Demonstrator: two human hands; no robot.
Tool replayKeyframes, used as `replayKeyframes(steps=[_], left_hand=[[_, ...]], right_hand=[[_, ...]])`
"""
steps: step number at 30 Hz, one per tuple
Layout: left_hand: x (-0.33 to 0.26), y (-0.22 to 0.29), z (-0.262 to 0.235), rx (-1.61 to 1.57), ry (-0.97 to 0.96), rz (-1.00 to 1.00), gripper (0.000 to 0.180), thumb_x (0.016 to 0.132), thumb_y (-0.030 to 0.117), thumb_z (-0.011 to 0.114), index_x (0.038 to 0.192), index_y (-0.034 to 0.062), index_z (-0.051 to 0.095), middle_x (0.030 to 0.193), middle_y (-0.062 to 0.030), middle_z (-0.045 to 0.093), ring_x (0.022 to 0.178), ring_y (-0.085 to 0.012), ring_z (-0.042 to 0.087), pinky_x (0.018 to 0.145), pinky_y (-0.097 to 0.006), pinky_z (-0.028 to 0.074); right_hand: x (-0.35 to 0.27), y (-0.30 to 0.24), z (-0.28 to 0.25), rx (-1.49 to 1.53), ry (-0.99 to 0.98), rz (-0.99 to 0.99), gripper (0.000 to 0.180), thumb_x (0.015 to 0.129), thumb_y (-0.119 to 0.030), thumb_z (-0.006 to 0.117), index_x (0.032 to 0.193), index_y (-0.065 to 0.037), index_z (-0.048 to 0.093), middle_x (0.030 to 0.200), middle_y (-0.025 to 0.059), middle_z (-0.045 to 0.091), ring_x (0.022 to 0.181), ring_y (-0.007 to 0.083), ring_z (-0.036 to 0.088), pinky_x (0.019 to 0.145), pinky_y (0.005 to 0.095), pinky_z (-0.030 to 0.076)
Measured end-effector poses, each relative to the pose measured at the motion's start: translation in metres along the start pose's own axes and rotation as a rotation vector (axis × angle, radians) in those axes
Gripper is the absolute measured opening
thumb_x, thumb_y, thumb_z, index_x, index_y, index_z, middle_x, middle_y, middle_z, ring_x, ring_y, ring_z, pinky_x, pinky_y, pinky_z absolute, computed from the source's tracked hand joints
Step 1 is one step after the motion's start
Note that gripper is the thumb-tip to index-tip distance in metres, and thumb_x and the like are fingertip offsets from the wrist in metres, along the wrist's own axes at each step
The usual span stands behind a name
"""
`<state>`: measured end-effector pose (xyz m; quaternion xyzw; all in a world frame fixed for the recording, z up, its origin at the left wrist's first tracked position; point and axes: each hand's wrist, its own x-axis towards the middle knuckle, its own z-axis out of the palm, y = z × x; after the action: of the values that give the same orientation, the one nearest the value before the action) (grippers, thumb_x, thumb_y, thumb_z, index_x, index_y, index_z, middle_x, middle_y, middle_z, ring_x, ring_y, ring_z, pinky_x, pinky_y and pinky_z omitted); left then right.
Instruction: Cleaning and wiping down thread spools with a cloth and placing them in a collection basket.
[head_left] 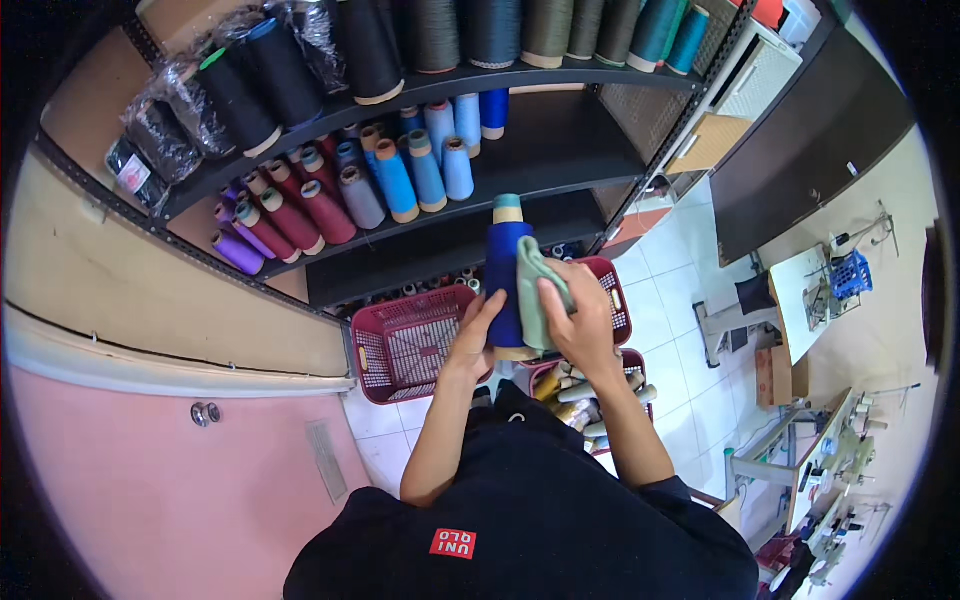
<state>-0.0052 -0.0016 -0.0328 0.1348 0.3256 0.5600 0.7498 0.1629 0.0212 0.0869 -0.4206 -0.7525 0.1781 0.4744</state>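
A cone of dark blue thread (506, 265) stands nearly upright in front of me, its bare tip pointing toward the shelves. My left hand (474, 335) grips it low on its left side. In my right hand (585, 318) is a folded pale green cloth (535, 300), pressed against the cone's right side. The fingers of the right hand are closed around the cloth. Just beyond the cone runs the middle shelf (560, 150), where blue, grey, maroon and purple thread cones (325, 212) stand in rows toward the left.
Below the shelves sit a maroon plastic basket (372, 335) and another holding thread cones (575, 385). Dark and green cones (548, 35) line the upper shelf, some in plastic wrap. A pink door (200, 480) is at left; sewing tables (800, 300) stand along the right.
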Motion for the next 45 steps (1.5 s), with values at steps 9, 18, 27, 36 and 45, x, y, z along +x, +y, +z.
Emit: replayKeyframes(steps=[9,18,27,36,45], left_hand=[[0.004,0.003,0.013,0.034,0.034,-0.034,0.063,0.104,0.052,0.073,0.145,0.0064,0.061,0.128,-0.0099,0.074,0.116,-0.0217,0.074,0.101,-0.043,0.062],[0.045,-0.001,0.029,0.207,0.138,0.024,0.073,0.104,0.034,0.080,0.160,0.0073,0.043,0.144,-0.0098,0.063,0.132,-0.0223,0.064,0.115,-0.044,0.053],[0.137,0.037,0.068,0.603,0.050,0.373,0.084,0.086,0.012,0.093,0.155,0.0024,0.047,0.147,-0.0126,0.061,0.136,-0.0229,0.060,0.120,-0.040,0.047],[0.292,0.057,0.048,1.155,0.392,0.527,0.085,0.095,0.030,0.086,0.165,0.0085,0.042,0.149,-0.0179,0.047,0.144,-0.0355,0.049,0.124,-0.046,0.040],[0.361,0.066,0.033,1.279,0.520,0.456,0.088,0.103,0.034,0.074,0.171,0.0025,0.028,0.170,-0.0268,0.029,0.158,-0.0422,0.031,0.131,-0.048,0.026]], right_hand=[[-0.007,0.069,-0.012,-0.038,-0.045,0.264,0.027,0.107,-0.015,0.068,0.128,0.001,0.073,0.104,0.0178,0.078,0.095,0.0320,0.072,0.086,0.0416,0.055],[0.001,0.102,0.009,0.262,-0.104,0.445,0.030,0.110,-0.018,0.064,0.133,0.002,0.067,0.124,0.0243,0.075,0.114,0.0426,0.073,0.099,0.0437,0.055],[0.047,0.153,-0.005,0.261,-0.145,0.344,0.044,0.112,-0.015,0.059,0.154,-0.003,0.057,0.138,0.0225,0.070,0.128,0.0332,0.069,0.110,0.0388,0.051],[0.140,0.273,0.095,0.264,-0.086,0.251,0.043,0.112,-0.013,0.058,0.154,-0.004,0.058,0.145,0.0241,0.067,0.138,0.0361,0.064,0.117,0.0402,0.046],[0.183,0.349,0.161,0.381,-0.013,0.306,0.043,0.111,-0.014,0.058,0.153,-0.006,0.057,0.144,0.0239,0.067,0.136,0.0361,0.065,0.116,0.0402,0.047]])
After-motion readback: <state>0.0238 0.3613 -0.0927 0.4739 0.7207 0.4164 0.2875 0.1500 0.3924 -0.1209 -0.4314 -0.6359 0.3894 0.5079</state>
